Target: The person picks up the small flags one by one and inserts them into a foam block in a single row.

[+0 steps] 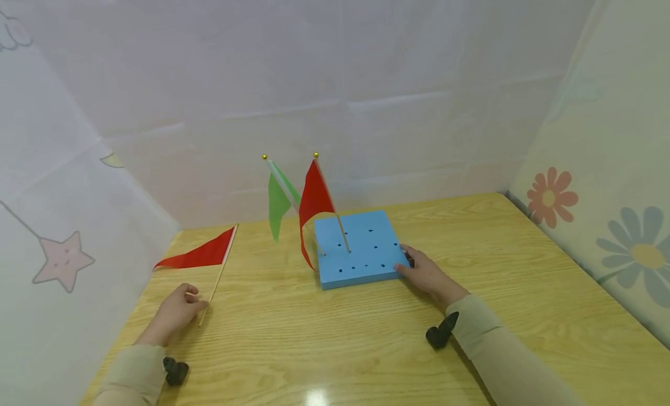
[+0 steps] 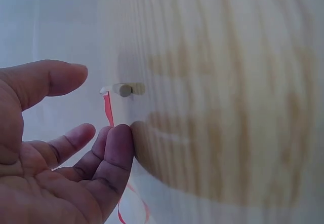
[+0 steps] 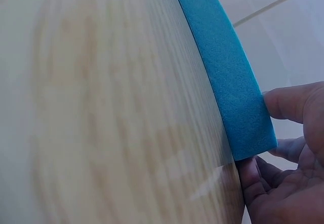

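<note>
A red pennant flag [image 1: 209,252] on a thin wooden stick lies on the table at the left. My left hand [image 1: 178,310] is beside the stick's lower end, its thumb and fingers apart. In the left wrist view the stick's end [image 2: 123,89] shows beyond the gap between thumb and fingers. A blue foam block [image 1: 361,237] with several small holes lies flat near the middle. My right hand [image 1: 426,272] grips its near right corner, thumb on the top edge, fingers at the side. In the block stand a second red flag [image 1: 316,193] and a green flag [image 1: 280,202], both leaning left.
The wooden table [image 1: 293,336] runs back to a pale cloth wall [image 1: 293,74]. Printed cloth [image 1: 602,132] hangs at the right side and another patterned sheet [image 1: 47,179] at the left. The two standing flags lean over the block's left edge.
</note>
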Available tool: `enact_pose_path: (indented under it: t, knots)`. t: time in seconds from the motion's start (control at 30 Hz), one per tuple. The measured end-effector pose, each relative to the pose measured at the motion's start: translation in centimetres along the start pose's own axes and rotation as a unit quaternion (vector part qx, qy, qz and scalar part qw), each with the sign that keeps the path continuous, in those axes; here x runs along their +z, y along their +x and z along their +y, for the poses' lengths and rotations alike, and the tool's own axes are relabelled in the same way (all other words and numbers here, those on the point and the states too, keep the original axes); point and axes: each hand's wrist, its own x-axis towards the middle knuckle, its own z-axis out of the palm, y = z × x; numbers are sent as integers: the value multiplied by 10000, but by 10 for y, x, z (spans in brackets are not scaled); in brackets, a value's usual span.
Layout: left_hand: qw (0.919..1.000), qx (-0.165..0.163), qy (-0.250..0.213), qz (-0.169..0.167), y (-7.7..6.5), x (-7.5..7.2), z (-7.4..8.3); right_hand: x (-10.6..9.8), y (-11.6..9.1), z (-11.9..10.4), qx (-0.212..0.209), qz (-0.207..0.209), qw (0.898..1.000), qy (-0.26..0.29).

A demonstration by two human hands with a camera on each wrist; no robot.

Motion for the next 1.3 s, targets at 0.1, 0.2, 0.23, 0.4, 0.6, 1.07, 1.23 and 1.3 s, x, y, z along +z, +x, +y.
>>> enact_pose_path:
  t: [0.1,0.2,0.23,0.4,0.6,1.07,1.23,1.3]
  knots:
    - [9998,70,204,-22,0,0,2,0,0,0,-13,13,10000,-14]
    - [9995,89,295,-76,1,1,4,0,0,-1,-65,20,10000,-52]
    - [9994,94,304,-96,1,2,4,-1,0,-1,-80,17,10000,-56]
    - [9988,197,434,-126,1,3,6,-1,0,0,-63,16,10000,-31]
    - [9972,279,691,-72,4,5,6,-1,-1,-1,-112,1,9999,-46]
    - [9971,219,722,-53,7,5,5,-1,0,-3,-168,-57,9998,24]
    - [9974,210,687,-36,9,6,4,-1,-2,-4,-161,-41,9999,19]
    - [9971,221,723,-29,9,6,3,-1,-3,-3,-151,-45,9999,23]
